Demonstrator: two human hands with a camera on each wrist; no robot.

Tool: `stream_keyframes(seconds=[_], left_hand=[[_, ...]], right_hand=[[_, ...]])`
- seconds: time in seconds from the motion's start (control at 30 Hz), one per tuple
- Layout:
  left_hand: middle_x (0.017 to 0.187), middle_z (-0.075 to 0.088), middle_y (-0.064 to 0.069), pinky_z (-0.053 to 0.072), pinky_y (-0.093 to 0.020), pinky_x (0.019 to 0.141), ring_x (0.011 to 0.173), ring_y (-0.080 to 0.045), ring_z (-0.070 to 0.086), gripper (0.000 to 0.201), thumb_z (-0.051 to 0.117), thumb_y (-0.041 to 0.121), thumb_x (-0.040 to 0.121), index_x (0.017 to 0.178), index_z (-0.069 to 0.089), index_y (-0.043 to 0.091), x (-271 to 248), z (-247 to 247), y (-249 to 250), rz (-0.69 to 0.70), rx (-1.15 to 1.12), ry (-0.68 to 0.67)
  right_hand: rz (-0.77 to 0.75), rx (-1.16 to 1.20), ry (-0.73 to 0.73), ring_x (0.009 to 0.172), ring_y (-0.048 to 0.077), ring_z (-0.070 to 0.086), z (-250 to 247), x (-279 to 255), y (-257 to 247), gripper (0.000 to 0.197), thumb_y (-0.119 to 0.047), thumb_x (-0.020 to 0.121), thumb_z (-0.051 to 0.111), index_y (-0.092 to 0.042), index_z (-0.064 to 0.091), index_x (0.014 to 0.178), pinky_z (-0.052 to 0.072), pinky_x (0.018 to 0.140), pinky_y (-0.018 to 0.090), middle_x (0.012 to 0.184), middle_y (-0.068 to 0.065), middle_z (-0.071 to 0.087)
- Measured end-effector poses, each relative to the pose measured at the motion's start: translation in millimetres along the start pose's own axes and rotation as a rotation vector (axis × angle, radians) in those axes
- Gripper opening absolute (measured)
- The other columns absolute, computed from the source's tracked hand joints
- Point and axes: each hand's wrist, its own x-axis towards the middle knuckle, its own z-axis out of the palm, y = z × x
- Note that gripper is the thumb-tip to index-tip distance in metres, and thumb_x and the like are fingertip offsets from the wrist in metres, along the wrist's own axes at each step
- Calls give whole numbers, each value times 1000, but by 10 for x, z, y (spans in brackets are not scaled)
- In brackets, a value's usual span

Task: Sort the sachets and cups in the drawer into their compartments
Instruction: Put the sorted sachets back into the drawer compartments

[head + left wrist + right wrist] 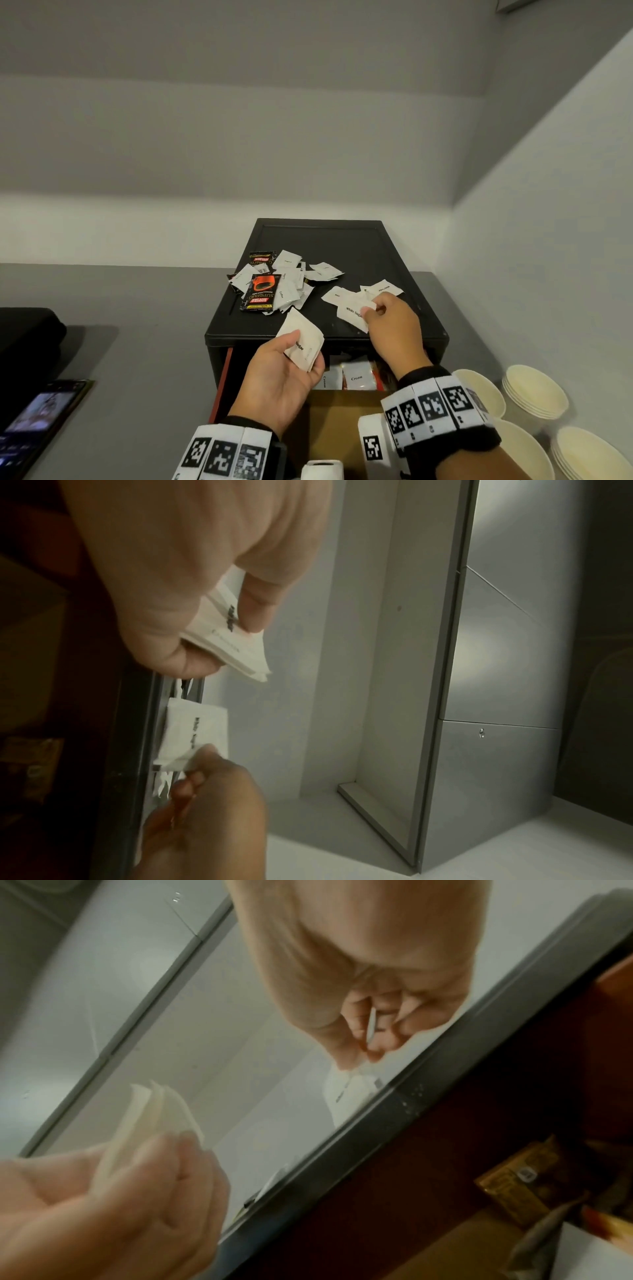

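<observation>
The left hand [279, 375] is holding a small stack of beige sugar sachets [303, 342], thumb lying across the top one and the fingers curling underneath; the stack is fanning out past the fingertips, its far corner pointing toward the box. From the left wrist view the same stack [230, 639] is showing several layered edges pinched between thumb and fingers. The hand is hovering in front of the front edge of the black box [359, 246], above the open drawer [342, 401].

The right hand [390, 325] is pinching a white sugar sachet [352, 313] between thumb and fingertips, with the sachet lying forward and to the left of the knuckles, its lower edge near the front rim of the box top. In the right wrist view that hand [369, 996] is closing on the thin edge of the sachet [371, 1026]. More white sachets [382, 287] are lying just beyond the fingers, touching or overlapping the pinched one.

Farther back on the box top, to the left, a loose pile of white sachets [291, 277] is sitting mixed with two black coffee sachets [260, 293], well apart from both hands.

Inside the drawer, between the wrists, sachets marked Cream [356, 377] are standing in a compartment, with a darker reddish packet just to their right.

On the grey counter [144, 349] to the right, stacks of paper cups [534, 394] are sitting beside the box; a phone [37, 414] is lying at the left edge.
</observation>
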Motion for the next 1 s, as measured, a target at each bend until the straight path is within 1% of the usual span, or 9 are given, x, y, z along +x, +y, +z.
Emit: stream_keyframes(seconds=[0.07, 0.23, 0.33, 0.43, 0.5, 0.6, 0.7, 0.83, 1.0], left_hand=[[87, 61, -15, 40, -30, 68, 77, -23, 55, 14, 41, 5, 95, 93, 54, 2, 12, -3, -11, 6, 34, -8], [88, 63, -17, 41, -36, 76, 80, -26, 56, 20, 38, 9, 97, 95, 56, 4, 21, -12, -14, 22, 103, -25], [95, 63, -18, 40, -46, 90, 86, -28, 58, 16, 40, 5, 95, 100, 55, 7, 25, -46, 16, 51, 60, 4], [97, 61, -20, 41, -48, 91, 88, -31, 58, 14, 41, 3, 94, 102, 53, 5, 23, -77, 51, 54, 2, 37], [97, 61, -20, 41, -49, 92, 87, -32, 58, 12, 43, 4, 94, 100, 53, 3, 8, -80, 59, 43, -5, 52], [96, 61, -20, 40, -49, 96, 87, -32, 58, 11, 44, 6, 94, 99, 53, 2, -21, -66, 54, 32, 12, 58], [94, 62, -20, 43, -46, 88, 86, -32, 58, 12, 44, 8, 94, 99, 53, 2, -21, -80, 62, 22, 14, 41], [92, 61, -18, 44, -42, 78, 84, -31, 57, 13, 43, 8, 93, 99, 54, 3, -6, -89, 83, 24, 15, 29], [93, 61, -19, 43, -40, 77, 85, -31, 57, 13, 42, 5, 93, 97, 54, 2, -8, -83, 71, 28, 18, 24]], right_hand=[[-80, 153, -80, 75, 14, 53, -10, -95, -87, 16, -19, 92, 57, -20, 53, 76, 40, 61, 19, 75, -4, 54], [-129, 274, -536, 64, 3, 58, -9, -281, -319, 22, -14, 94, 54, -24, 62, 76, 49, 61, 17, 71, -5, 63], [-134, 236, -336, 77, 7, 59, -15, -151, -324, 24, -19, 95, 50, -20, 70, 82, 46, 76, 20, 80, -7, 65], [-156, -63, -94, 112, 18, 55, 25, 103, -246, 30, -21, 98, 43, -12, 63, 118, 39, 87, 21, 119, 5, 62], [-170, -277, -161, 128, 24, 42, 96, 271, -187, 39, -26, 98, 43, -11, 50, 133, 31, 105, 30, 137, 9, 49], [-92, -570, -255, 138, 31, 26, 202, 467, -128, 49, -41, 98, 37, -12, 45, 136, 23, 114, 40, 144, 9, 38], [57, -679, -316, 141, 34, 17, 253, 560, -132, 53, -49, 96, 36, -17, 42, 138, 22, 113, 48, 147, 8, 31], [113, -554, -248, 132, 34, 32, 293, 640, -175, 47, -38, 89, 55, -17, 48, 130, 33, 107, 47, 138, 10, 37], [-59, -417, -59, 118, 33, 45, 307, 608, -110, 26, -21, 89, 57, -15, 63, 113, 39, 93, 35, 120, 11, 49]])
